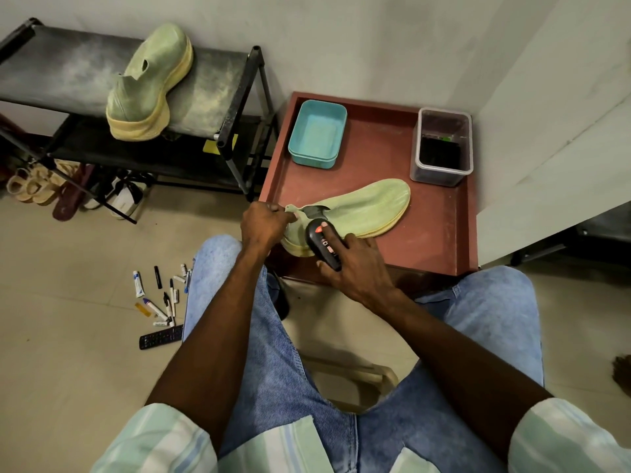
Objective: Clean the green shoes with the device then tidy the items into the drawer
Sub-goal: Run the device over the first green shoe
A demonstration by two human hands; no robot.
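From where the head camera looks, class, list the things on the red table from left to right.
Teal tub → green shoe, held by both hands with the black device → clear container.

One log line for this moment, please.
left hand pinches heel of green shoe on red tray | right hand holds black device against it | second shoe on rack

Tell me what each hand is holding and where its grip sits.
The left hand pinches the green shoe at its heel collar. The right hand has its grip round the black device's body, pressed against the shoe.
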